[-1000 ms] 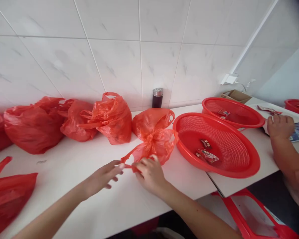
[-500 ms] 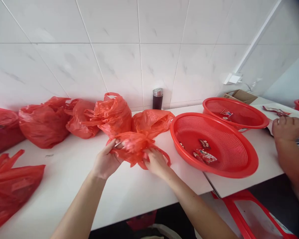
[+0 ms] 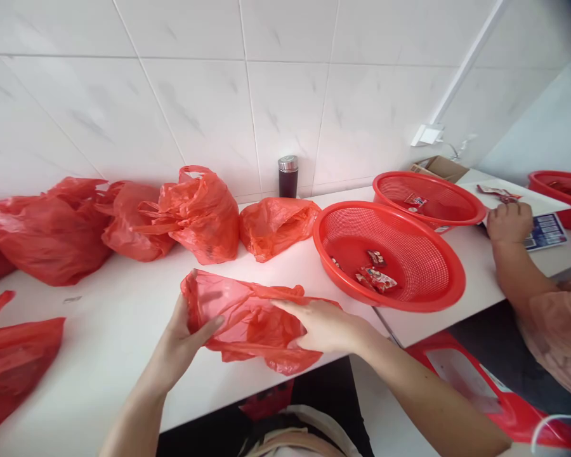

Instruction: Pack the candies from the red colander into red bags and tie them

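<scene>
A crumpled red plastic bag [image 3: 266,324] lies spread between my hands near the front of the white table [image 3: 114,343], its mouth facing up and partly opened. My left hand [image 3: 183,346] has hold of its left edge, with the fingers behind the thin film and the thumb inside. At the right side, my right hand [image 3: 330,324] holds the bag with the index finger stretched along the film and the thumb apart from it. Some fingers of that hand are hidden. I see nothing but folded plastic inside.
Several filled red bags [image 3: 52,231] line the tiled wall, along with a slack red bag [image 3: 278,225] and a dark tumbler [image 3: 288,178]. To the right, a red colander [image 3: 423,279] holds small wrapped packets, with another colander [image 3: 466,212] behind. A co-worker's hand [image 3: 509,222] rests nearby.
The bunched bag has come lower and nearer to me and been spread out, its mouth widened between my hands. The view has shifted right; the co-worker's hand stays by the printed sheet.
</scene>
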Demonstrator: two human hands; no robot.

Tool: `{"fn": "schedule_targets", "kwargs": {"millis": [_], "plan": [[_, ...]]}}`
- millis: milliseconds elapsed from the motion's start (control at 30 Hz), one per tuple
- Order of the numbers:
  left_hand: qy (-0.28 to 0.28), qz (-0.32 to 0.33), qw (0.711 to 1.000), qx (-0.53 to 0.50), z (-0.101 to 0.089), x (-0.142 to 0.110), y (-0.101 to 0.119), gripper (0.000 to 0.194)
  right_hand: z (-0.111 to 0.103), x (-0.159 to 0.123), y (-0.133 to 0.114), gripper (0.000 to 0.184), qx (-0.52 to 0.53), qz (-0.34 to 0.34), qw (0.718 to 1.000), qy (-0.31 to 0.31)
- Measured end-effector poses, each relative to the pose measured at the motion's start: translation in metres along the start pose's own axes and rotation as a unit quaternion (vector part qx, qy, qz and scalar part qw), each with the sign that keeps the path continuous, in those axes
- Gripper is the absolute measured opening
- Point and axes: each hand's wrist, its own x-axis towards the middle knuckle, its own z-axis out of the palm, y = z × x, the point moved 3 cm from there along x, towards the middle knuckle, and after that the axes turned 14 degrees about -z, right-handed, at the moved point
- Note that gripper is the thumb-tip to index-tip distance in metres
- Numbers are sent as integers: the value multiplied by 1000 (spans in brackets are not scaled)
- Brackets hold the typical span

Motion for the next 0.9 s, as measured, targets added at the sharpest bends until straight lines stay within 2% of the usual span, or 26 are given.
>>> {"fn": "schedule_targets", "kwargs": {"millis": [67, 133, 167, 267, 300, 333, 400, 433, 467, 533, 567, 633, 667, 700, 767, 833, 900], "plan": [[19, 28, 998, 59, 7, -3, 2, 94, 1, -6, 0, 88, -13, 41, 999, -4], [24, 32, 996, 73, 9, -5, 5, 89, -7, -14, -8, 89, 7, 74, 997, 6], [18, 19, 998, 60, 9, -6, 5, 88, -15, -20, -16, 87, 43, 58, 997, 15], [-21, -44, 999, -20, 10, -9, 6, 87, -55, -47, -43, 68, 164, -71, 981, 74], [-33, -62, 997, -43, 11, -12, 6, 88, -72, -59, -45, 58, 163, -95, 975, 116], [-41, -76, 994, -61, 12, -14, 6, 89, -89, -72, -39, 49, 136, -92, 972, 166], [-50, -103, 990, -86, 15, -18, 7, 93, -117, -94, -7, 42, 48, -7, 966, 253], [-51, -120, 986, -100, 17, -20, 7, 94, -126, -102, 18, 46, 4, 59, 965, 257], [-49, -137, 983, -115, 19, -21, 7, 95, -131, -107, 46, 55, -36, 119, 965, 230], [-43, -171, 974, -140, 24, -23, 6, 95, -130, -110, 104, 84, -75, 209, 967, 128], [-42, -184, 971, -149, 27, -23, 6, 93, -125, -109, 130, 98, -71, 238, 966, 74], [-45, -202, 965, -163, 35, -23, 5, 87, -110, -100, 167, 110, -53, 261, 964, -6], [-47, -205, 963, -169, 38, -22, 4, 84, -103, -94, 179, 108, -49, 265, 963, -8], [-47, -206, 962, -174, 41, -22, 3, 81, -98, -88, 187, 99, -53, 266, 962, 18], [-45, -210, 960, -182, 44, -19, -2, 77, -93, -79, 193, 68, -77, 264, 954, 116], [-36, -222, 957, -183, 44, -16, -8, 77, -95, -77, 196, 40, -105, 257, 939, 203], [-28, -234, 955, -183, 43, -13, -14, 79, -107, -85, 198, 33, -128, 252, 929, 240]]}}
